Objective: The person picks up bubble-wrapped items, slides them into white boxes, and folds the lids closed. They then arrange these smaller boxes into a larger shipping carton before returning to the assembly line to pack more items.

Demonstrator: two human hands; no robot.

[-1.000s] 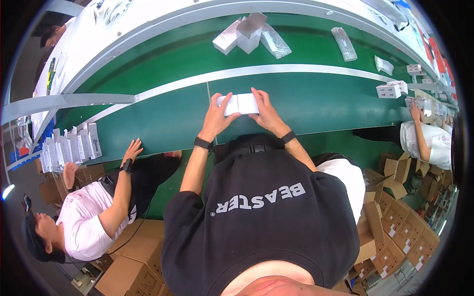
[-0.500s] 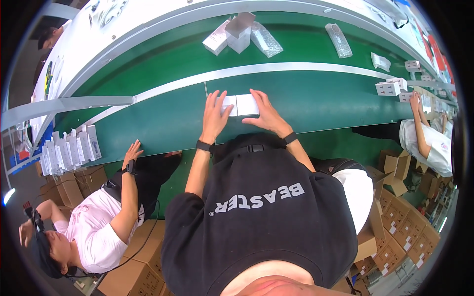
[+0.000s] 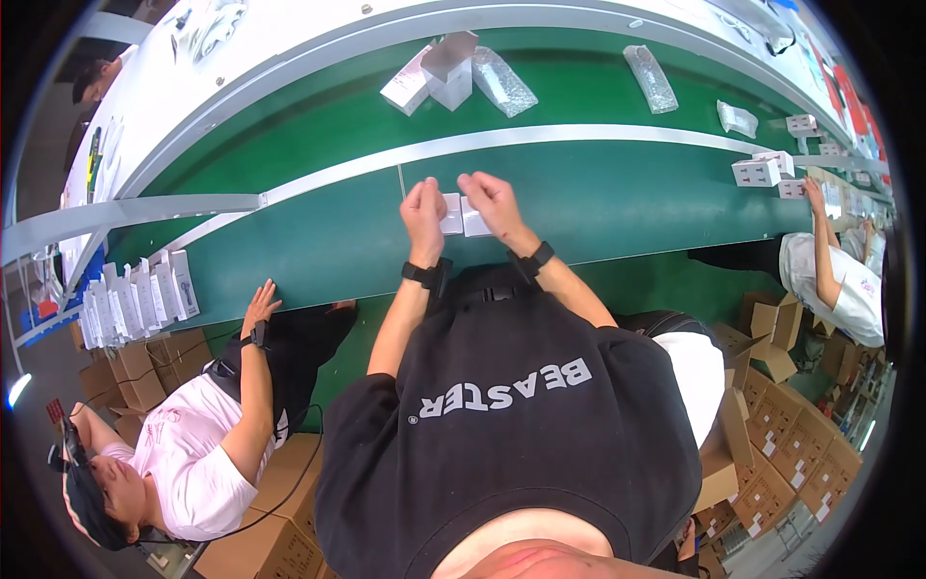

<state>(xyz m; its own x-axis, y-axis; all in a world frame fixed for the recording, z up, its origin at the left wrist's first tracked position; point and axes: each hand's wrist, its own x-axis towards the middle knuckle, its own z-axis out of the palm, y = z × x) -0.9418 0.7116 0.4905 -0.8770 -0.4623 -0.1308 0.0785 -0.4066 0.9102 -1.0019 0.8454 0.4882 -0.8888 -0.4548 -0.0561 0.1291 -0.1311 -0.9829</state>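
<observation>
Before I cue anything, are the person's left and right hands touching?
Apart. The head view shows a gap between the left hand and right hand, with green work surface visible between them.

I count two bare hands, a left hand (image 3: 422,210) and a right hand (image 3: 491,201), with two black wristbands (image 3: 533,261) and two small white boxes (image 3: 476,223) on the tabletop (image 3: 328,236). Past one long white rail (image 3: 367,164) I see two bigger white cartons (image 3: 451,89) and three clear plastic packs (image 3: 650,81). One row of upright packages (image 3: 162,294) stands left, too tightly bunched to number surely.
</observation>
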